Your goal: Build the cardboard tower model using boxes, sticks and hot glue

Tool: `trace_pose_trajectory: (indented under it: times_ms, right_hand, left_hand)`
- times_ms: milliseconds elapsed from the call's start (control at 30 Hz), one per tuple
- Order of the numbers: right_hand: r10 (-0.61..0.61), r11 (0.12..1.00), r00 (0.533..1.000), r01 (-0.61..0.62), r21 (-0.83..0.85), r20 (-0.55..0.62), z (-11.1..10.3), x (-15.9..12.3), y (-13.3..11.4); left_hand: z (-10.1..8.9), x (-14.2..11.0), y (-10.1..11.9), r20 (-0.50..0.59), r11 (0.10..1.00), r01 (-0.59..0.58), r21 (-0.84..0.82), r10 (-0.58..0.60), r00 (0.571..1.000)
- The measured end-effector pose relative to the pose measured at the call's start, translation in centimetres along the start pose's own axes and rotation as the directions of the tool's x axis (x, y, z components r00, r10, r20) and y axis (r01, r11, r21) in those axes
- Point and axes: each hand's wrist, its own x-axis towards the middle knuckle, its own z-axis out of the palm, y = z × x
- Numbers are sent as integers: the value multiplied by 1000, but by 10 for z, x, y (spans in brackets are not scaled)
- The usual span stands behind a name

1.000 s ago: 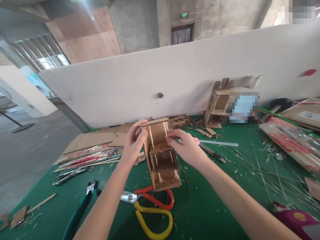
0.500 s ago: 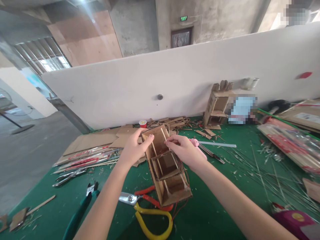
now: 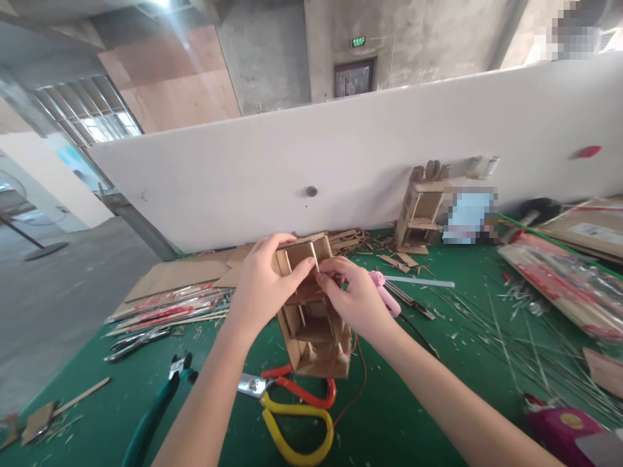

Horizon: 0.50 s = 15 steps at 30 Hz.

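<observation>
1. At the left, teal-handled metal cutters [image 3: 154,410] lie on the green surface [image 3: 214,425], near the left forearm; a low sweep of that arm could knock them.
2. The left hand [image 3: 260,285] has its grip closed on the upper part of an open-fronted brown cardboard frame with stacked compartments [image 3: 318,368], fingers over the top edge and thumb across the opening. Squeezing too hard there could buckle the thin walls or strain their joints.
3. Metal scissors with red and yellow handles [image 3: 273,436] lie beneath or just behind the frame's lower end; whether they touch is unclear. Setting the frame down on those handles could leave it tilted.
4. The frame is between both hands, nearly upright, its openings facing the wearer. A slip of the left hand could let it twist, as the right seems to give only light support.
5. A slim pale wooden stick [image 3: 316,254] crosses the top compartment. Sideways pressure could snap it or pull it loose, if it is only lightly fixed.
6. The right hand [image 3: 357,295] has thumb and forefinger pressed close together, apparently pinching that stick's lower part; the exact contact is hidden.
7. Thin red wire [image 3: 364,373] loops below the right wrist and could snag if the frame turns.
8. A pink glue gun [image 3: 388,299] lies just beyond the right hand; if hot, its nozzle could burn straying fingers.
</observation>
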Motion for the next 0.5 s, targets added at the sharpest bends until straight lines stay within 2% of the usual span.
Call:
trace_pose_trajectory:
  times_ms: [167, 300, 433, 500]
  right_hand:
    - [8, 999, 1000, -7, 48, -30, 2, 2, 11]
    - [103, 990, 994, -104, 92, 21, 1, 5, 21]
    - [117, 989, 993, -119, 87, 21, -2, 7, 20]
    - [126, 986, 992, -128, 105, 29, -3, 6, 19]
  left_hand:
    - [7, 0, -2, -81, 991, -133, -14, 132, 988]
    - [13, -1, -5, -57, 981, -191, 14, 192, 980]
    - [14, -2, -5, -23, 975, -224, 16, 224, 974]
    - [12, -3, -5, -30, 977, -212, -34, 211, 977]
